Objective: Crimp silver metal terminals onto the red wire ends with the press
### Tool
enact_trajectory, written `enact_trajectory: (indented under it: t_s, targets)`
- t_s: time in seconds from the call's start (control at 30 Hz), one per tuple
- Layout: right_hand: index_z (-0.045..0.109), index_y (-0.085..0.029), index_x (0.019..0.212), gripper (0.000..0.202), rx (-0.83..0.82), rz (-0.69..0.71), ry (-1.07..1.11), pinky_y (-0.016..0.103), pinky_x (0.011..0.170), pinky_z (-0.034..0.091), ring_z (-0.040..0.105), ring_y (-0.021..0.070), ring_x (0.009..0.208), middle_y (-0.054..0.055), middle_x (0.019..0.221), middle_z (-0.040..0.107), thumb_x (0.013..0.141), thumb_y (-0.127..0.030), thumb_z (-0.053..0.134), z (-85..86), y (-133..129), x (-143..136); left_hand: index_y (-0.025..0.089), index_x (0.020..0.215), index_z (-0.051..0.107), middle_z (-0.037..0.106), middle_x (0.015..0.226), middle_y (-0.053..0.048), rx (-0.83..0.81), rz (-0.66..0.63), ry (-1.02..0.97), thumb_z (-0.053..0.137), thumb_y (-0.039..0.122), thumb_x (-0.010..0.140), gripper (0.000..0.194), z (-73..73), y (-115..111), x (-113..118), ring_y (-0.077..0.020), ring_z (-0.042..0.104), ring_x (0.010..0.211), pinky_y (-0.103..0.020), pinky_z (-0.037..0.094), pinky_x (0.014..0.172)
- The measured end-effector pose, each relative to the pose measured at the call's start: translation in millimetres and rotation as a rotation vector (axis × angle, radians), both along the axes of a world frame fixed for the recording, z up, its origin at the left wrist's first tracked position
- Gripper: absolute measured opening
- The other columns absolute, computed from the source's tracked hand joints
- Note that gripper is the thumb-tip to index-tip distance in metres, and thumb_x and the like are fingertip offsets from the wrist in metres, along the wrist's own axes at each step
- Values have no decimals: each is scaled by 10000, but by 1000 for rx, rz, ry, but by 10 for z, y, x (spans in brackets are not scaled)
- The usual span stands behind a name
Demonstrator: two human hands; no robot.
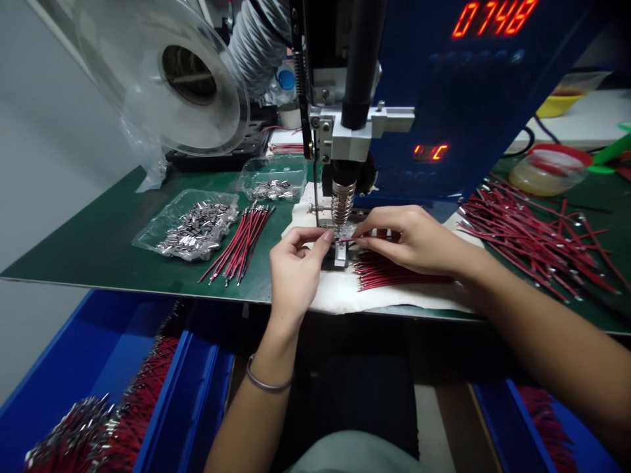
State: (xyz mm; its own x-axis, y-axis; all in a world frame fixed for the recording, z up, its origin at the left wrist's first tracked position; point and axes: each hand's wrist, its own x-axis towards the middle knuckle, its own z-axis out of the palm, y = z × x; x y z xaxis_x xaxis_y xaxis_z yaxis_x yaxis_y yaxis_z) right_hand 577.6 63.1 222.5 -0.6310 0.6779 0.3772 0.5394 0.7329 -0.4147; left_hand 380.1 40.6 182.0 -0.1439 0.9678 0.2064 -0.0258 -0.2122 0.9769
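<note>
My left hand (298, 266) is at the front left of a small metal fixture (340, 255), thumb and forefinger pinched together. What lies between those fingertips is too small and hidden to make out. From the right, my right hand (409, 236) pinches a red and black wire (351, 240), its end reaching over the fixture. Right above both sets of fingertips hangs the machine's spring-wrapped tip (342, 203). A row of red and black wires (389, 272) lies on a white cloth (340, 295), just below my right hand.
On the green table left of my hands are a tray of small metal parts (197, 226), a second tray (276, 184) and a wire bundle (239, 243). A heap of wires (532, 236) lies right. Blue bins (162, 401) sit below the edge. The blue machine (444, 85) stands behind.
</note>
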Motion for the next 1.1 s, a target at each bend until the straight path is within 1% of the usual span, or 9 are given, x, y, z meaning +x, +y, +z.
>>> enact_trajectory:
  t_s: [0.13, 0.2, 0.4, 0.57, 0.7, 0.8, 0.9, 0.97, 1.1]
  targets:
    - [680, -153, 930, 154, 0, -61, 46, 242, 715, 438, 602, 132, 759, 42, 898, 684, 887, -264, 583, -46, -10, -36, 153, 832, 705, 679, 834, -70, 15, 15, 44, 743, 344, 748, 212, -17, -6, -4, -103, 559, 621, -198, 394, 499]
    - [682, -153, 915, 158, -9, -85, 51, 237, 692, 427, 588, 122, 729, 33, 878, 682, 884, -277, 590, -60, -13, -48, 152, 819, 710, 680, 842, -76, 21, 26, 62, 742, 346, 748, 209, -13, -7, 2, -131, 598, 693, -206, 431, 540]
    - [684, -156, 898, 169, -17, -146, 51, 240, 660, 398, 564, 115, 700, 24, 850, 670, 884, -299, 594, -70, -21, -76, 150, 799, 703, 680, 840, -70, 21, 37, 71, 738, 334, 753, 193, 11, -16, 17, -145, 619, 739, -219, 472, 599]
    - [684, -149, 895, 151, -12, -136, 85, 240, 649, 403, 563, 117, 685, 33, 843, 665, 874, -273, 599, -87, -32, -99, 148, 831, 704, 684, 859, -83, 32, 22, 81, 725, 345, 770, 207, -12, -9, 12, -157, 628, 760, -227, 480, 603]
    - [687, -138, 853, 142, 7, -142, 113, 229, 607, 403, 549, 107, 635, 33, 782, 655, 853, -262, 618, -83, -49, -120, 146, 845, 707, 696, 891, -89, 42, 10, 66, 730, 327, 768, 198, -23, -1, 7, -157, 640, 787, -223, 487, 628]
    - [686, -128, 822, 140, 29, -147, 124, 221, 583, 400, 545, 100, 615, 33, 753, 649, 847, -249, 621, -70, -59, -135, 141, 843, 701, 701, 867, -85, 51, 15, 28, 748, 317, 748, 205, -24, 4, 9, -140, 631, 744, -215, 477, 616]
    - [686, -128, 827, 135, 40, -150, 129, 222, 576, 401, 547, 101, 616, 35, 756, 650, 847, -244, 620, -65, -60, -146, 129, 822, 686, 690, 795, -75, 39, 34, -3, 769, 318, 720, 230, -14, 6, 18, -116, 596, 654, -206, 445, 562]
    - [685, -128, 828, 133, 43, -154, 129, 224, 574, 400, 546, 102, 615, 35, 753, 650, 844, -243, 621, -68, -60, -152, 125, 797, 672, 674, 748, -62, 16, 43, -22, 783, 319, 700, 243, -1, 2, 25, -92, 548, 579, -197, 405, 513]
    - [682, -124, 815, 128, 47, -166, 138, 223, 575, 398, 543, 99, 610, 33, 743, 645, 838, -236, 624, -81, -68, -162, 125, 762, 654, 628, 662, -26, -29, 51, -45, 793, 321, 684, 252, 29, -12, 35, -44, 401, 461, -183, 300, 431]
